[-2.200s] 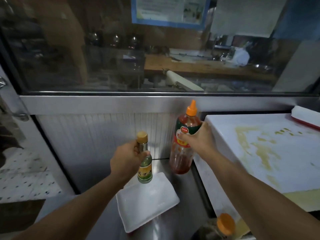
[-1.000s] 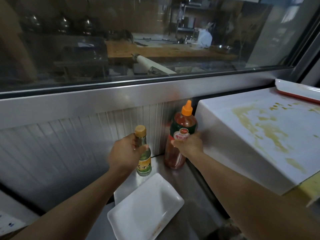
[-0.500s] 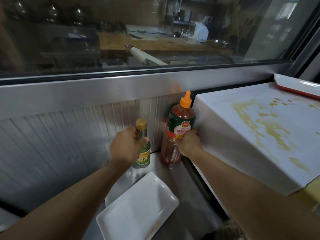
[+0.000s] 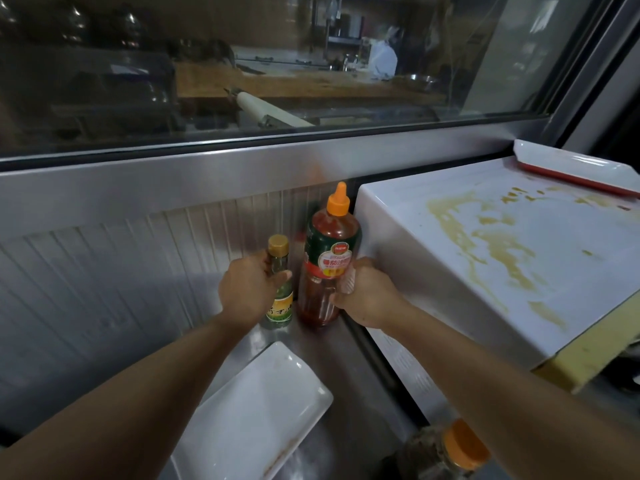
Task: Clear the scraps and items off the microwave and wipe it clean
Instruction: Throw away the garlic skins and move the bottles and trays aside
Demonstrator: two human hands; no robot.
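Now your left hand grips the small glass bottle, fragile; your right hand clasps the heavier, squeezable sauce bottle mid-body.

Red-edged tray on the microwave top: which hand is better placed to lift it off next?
Right hand, probably: it grips the sauce bottle right beside the microwave, the tray on its side.

Brushed metal counter, ribbed metal wall panel, glossy white microwave, stained.
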